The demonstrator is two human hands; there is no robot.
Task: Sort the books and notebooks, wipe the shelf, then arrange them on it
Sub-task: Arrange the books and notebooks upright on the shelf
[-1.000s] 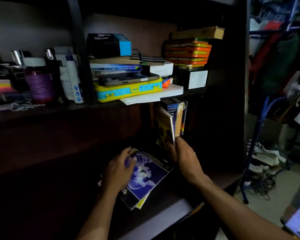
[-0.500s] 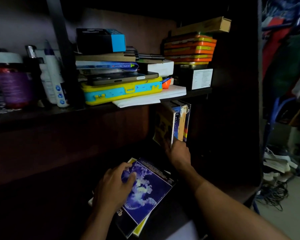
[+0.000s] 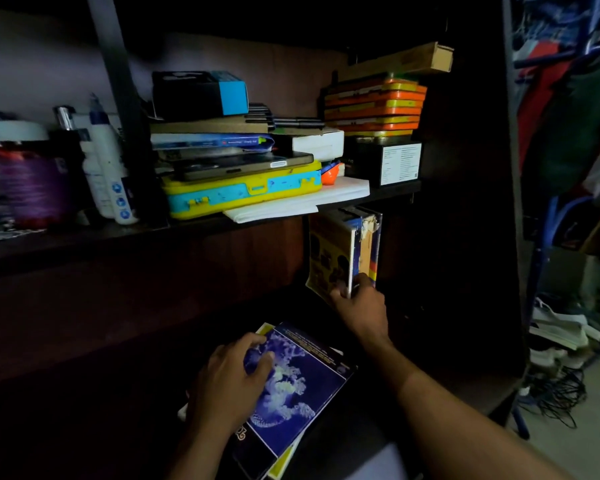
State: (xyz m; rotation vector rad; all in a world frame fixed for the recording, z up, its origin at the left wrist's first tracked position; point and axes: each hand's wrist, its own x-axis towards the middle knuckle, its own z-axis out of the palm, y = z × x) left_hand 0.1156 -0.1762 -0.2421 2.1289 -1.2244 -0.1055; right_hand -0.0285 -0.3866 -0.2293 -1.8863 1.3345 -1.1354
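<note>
Books stand and lie on the dark lower shelf (image 3: pixel 118 393) of a wooden bookcase. Overhead, the upper shelf (image 3: pixel 84 233) is crowded: a yellow and blue plastic case (image 3: pixel 243 195) with a tablet (image 3: pixel 243 164) on it, a stack of orange and yellow boxes (image 3: pixel 374 105) on a black carton (image 3: pixel 383 164), white paper sheets (image 3: pixel 302 202) jutting past the edge just above the upright books, and white bottles (image 3: pixel 108 168) and a purple jar (image 3: pixel 32 188) to the left. A clothes rack (image 3: pixel 568 98) and tangled cables (image 3: pixel 558 396) sit off to the right.

Upright books (image 3: pixel 347 251) stand at the back right, long axis vertical, spines toward the camera, the yellow front one leaning left. The right hand (image 3: pixel 361 306) grips their lower edge, fingers (image 3: pixel 340 289) curled round the yellow cover and the neighbouring spine.

A flat pile (image 3: pixel 291 393) lies nearer, topped by a blue jellyfish-cover book, long axis running diagonally from near left to far right. The left hand (image 3: pixel 229 386) rests on its left half, loosely bent fingers pressing the cover, gripping nothing.
</note>
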